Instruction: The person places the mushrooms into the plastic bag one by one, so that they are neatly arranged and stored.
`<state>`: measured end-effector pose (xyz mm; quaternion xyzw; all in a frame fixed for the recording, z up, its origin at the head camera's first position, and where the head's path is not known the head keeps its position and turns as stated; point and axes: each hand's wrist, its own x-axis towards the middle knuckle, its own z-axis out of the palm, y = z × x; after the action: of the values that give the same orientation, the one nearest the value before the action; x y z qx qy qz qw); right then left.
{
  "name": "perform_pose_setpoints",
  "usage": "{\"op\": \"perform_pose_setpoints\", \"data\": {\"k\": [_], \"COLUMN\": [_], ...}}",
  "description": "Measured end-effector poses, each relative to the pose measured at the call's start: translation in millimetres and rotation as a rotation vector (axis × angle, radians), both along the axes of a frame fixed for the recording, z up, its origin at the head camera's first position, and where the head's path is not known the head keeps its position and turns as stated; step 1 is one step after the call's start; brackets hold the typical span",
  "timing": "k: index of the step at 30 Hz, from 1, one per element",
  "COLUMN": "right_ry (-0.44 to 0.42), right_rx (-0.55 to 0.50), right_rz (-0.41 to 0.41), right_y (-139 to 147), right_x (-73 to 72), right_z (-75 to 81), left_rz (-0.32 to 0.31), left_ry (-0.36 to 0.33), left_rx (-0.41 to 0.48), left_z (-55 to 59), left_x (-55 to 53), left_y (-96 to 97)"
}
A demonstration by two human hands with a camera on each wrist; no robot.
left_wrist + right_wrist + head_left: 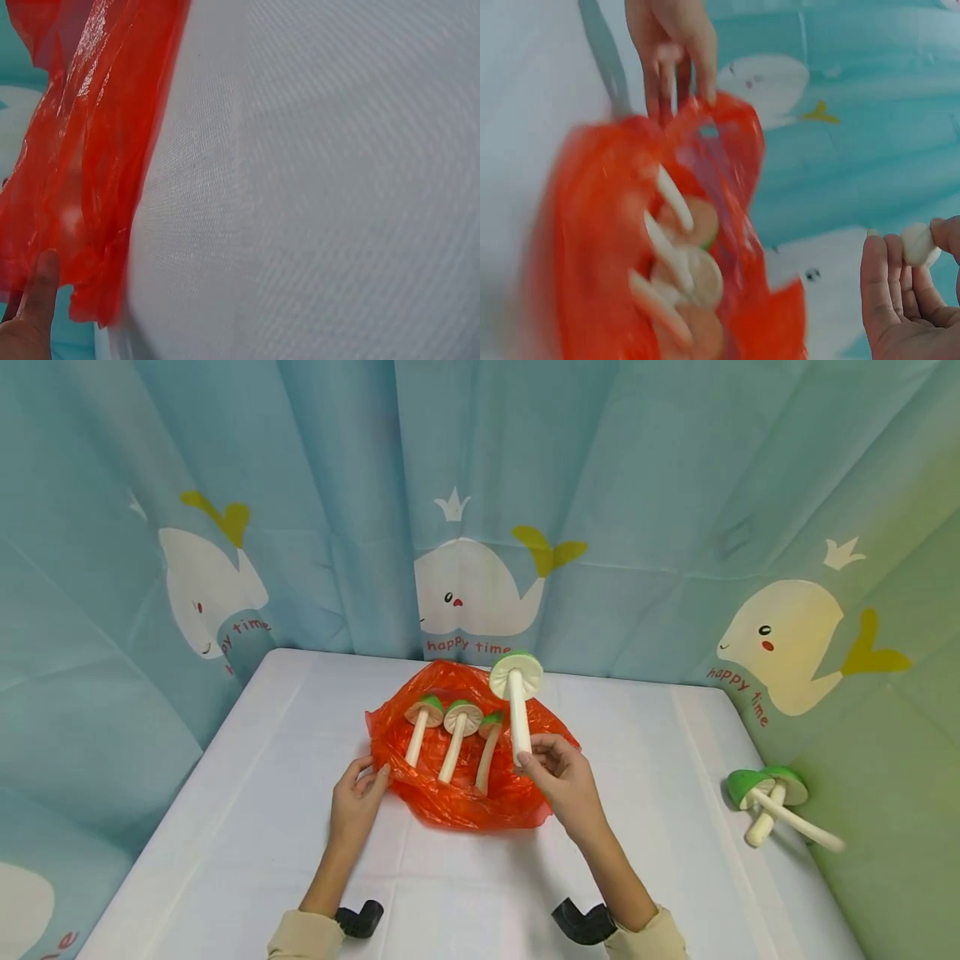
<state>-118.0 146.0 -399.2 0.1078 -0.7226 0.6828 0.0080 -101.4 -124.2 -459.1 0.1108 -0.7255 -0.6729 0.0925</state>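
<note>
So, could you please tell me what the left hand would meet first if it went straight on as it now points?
Most likely the bag: the left hand seems to hold its left edge, with more of it straight ahead. Depth is hard to judge.

A curtained-off space, kind of room unclear: whale-print curtains [645,485] surround a white table [247,827]

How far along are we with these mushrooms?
Done, it seems: three green-capped mushrooms lie in the red plastic bag, held by the left hand. In hand: the right hand holds a fourth mushroom. Apparently remaining: two crossed mushrooms on the table.
</note>
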Motion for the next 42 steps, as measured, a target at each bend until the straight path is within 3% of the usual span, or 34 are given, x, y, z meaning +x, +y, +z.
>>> {"op": "perform_pose_setpoints", "data": {"k": [3, 10, 16, 21, 26, 35, 42], "right_ry": [-0.034, -0.161, -0.214, -0.215, -0.184, -0.132, -0.103], "right_rx": [-0.007, -0.003, 0.009, 0.037, 0.096, 0.092, 0.23], "right_rz": [0.064, 0.195, 0.203, 0.134, 0.038, -0.161, -0.286], "right_y": [-17.9, -52.2, -60.9, -57.1, -48.1, -27.3, -16.5], "right_x": [0.3, -0.7, -3.0, -0.7, -4.4, -15.6, -12.9], "right_z": [-6.0, -30.2, -37.3, -30.3, -33.2, -61.6, -68.6], "left_rz": [-0.006, 0.002, 0.005, 0.002, -0.002, -0.002, 0.002], "left_ry": [0.01, 0.021, 0.047, 0.041, 0.036, 0.044, 0.043], "left_rx": [-0.001, 0.022, 0.036, 0.024, 0.026, 0.028, 0.05], "left_z": [-2.6, -30.3, -31.4, -30.3, -29.0, -25.7, -27.4], "left_x": [-0.7, -10.0, -11.1, -12.3, -13.2, -11.5, -12.1], "left_y": [-1.3, -7.5, -7.8, -10.0, -12.2, -12.8, -12.4]}}
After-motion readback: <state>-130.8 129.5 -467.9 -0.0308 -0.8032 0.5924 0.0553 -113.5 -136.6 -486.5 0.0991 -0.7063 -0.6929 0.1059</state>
